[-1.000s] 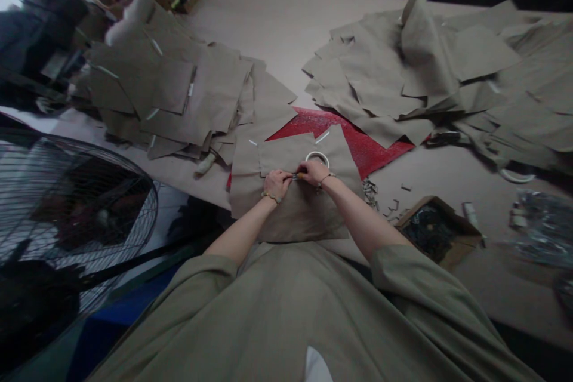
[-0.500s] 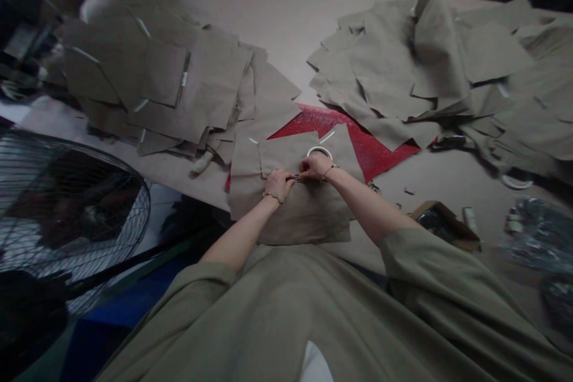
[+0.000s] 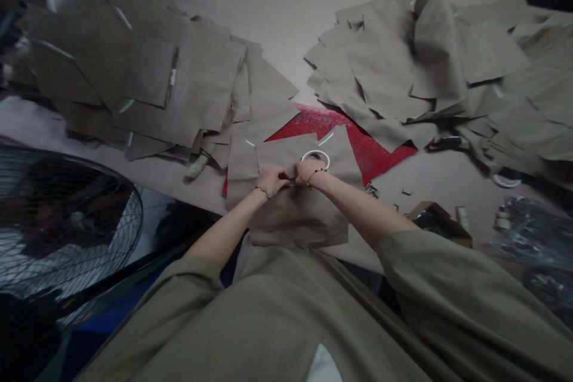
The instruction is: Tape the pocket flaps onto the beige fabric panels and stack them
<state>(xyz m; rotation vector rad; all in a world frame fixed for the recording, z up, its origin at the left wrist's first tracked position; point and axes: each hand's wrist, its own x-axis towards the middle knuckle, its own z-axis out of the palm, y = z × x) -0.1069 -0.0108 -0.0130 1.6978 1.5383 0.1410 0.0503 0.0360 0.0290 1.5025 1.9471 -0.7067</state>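
A flat piece of grey-brown cloth (image 3: 304, 224) with a pocket-like panel (image 3: 286, 152) lies before me. Above its middle, my left hand (image 3: 272, 181) is closed in a pinch. My right hand (image 3: 310, 172) is also closed, fingertips almost meeting those of the left. Between them shows something small and thin, too blurred to name. A white ring (image 3: 317, 152), like a narrow roll of tape, is at the back of my right hand; whether the fingers grip it is unclear. Short white strips (image 3: 326, 138) mark the cloth's upper edge.
Cloth pieces are heaped at the left (image 3: 147, 77) and right (image 3: 380, 65). A red sheet (image 3: 295, 122) lies under the work. To the right are a small open box (image 3: 436, 218) and a clear plastic bag (image 3: 528, 221). A caged fan (image 3: 67, 221) stands at lower left.
Both hands have shifted slightly left, still close together over the cloth. The left fingers now show more from the side. The view has turned a little, bringing the fan lower.
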